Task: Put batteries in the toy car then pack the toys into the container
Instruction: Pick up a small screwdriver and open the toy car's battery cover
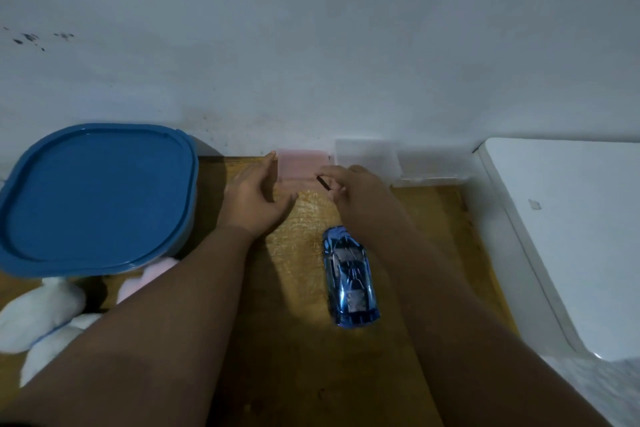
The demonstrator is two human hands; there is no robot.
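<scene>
A shiny blue toy car (349, 277) lies on the wooden table (304, 357), nose pointing away from me. Beyond it, against the wall, stands a small pale pink box (301, 166). My left hand (258, 194) cups the box's left side with thumb and fingers spread. My right hand (349, 184) is at the box's right side, its fingertips pinching a thin dark object (323, 183); I cannot tell what that object is. A container with a blue lid (93, 198) sits at the left. White and pink soft toys (52, 315) lie in front of it.
A pale translucent box (367, 159) stands against the wall right of the pink one. A white surface (571, 236) borders the table on the right. The wall rises directly behind the table.
</scene>
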